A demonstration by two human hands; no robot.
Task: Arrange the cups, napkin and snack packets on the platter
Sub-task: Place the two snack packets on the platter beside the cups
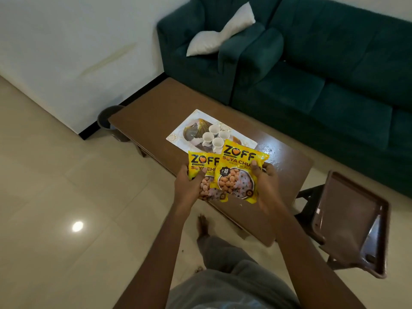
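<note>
at the left of the frame's middle the left hand curls its fingers and thumb around the lower part of one yellow snack packet, pinching it by its left edge. overlapping that packet on its right is a second snack packet, gripped along its right edge by the right hand, fingers wrapped behind and thumb at the front. both packets are held up in the air, above the near edge of the brown counter, not yet set down. just beyond them in the centre of the frame lies the patterned platter with four white cups clustered on it; a napkin may be the folded piece under the cups, but it is too small to tell. far right, a brown tray leans tilted on a stand, apart from the work

the step in hand looks like placing the packets. to do it well, lower them flat onto the bare near part of the platter, beside the cups, not against them, keeping the hands low so no cup gets knocked, then let go one side at a time
</note>
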